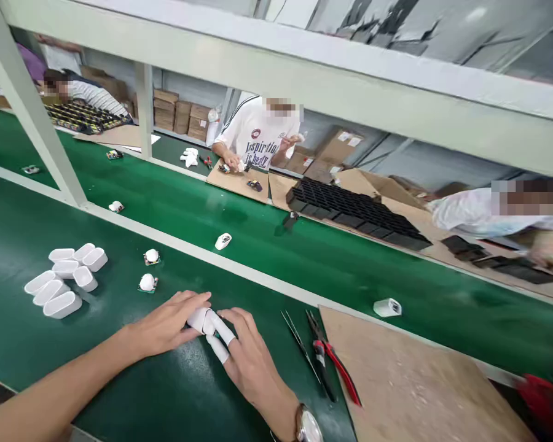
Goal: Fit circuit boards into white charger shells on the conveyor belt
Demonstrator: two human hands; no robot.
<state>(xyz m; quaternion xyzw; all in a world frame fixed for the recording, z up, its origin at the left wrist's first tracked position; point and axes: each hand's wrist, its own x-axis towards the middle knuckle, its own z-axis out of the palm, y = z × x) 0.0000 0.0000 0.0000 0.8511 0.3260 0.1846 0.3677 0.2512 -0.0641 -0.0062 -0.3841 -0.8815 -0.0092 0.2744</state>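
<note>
My left hand [168, 322] is closed round a small white plastic housing [196, 319], just above the green table. White finger cots cover the thumb and a finger of my right hand [258, 365], which pinches a small white part [209, 323] at the housing's open end. How far the part sits inside is hidden by my fingers. Behind my left hand, two circuit boards with white domes [147, 282] rest on the table. Several empty white oval housings [62, 304] are grouped at the left. Tweezers [299, 344] and red-handled pliers [325, 353] lie right of my right hand.
A brown board [405, 374] covers the table's right side. Beyond a pale divider strip [258, 279], a green conveyor belt [267, 252] carries several white units. Across it, co-workers sit near black trays [354, 212]. A frame post [41, 104] and a beam stand ahead.
</note>
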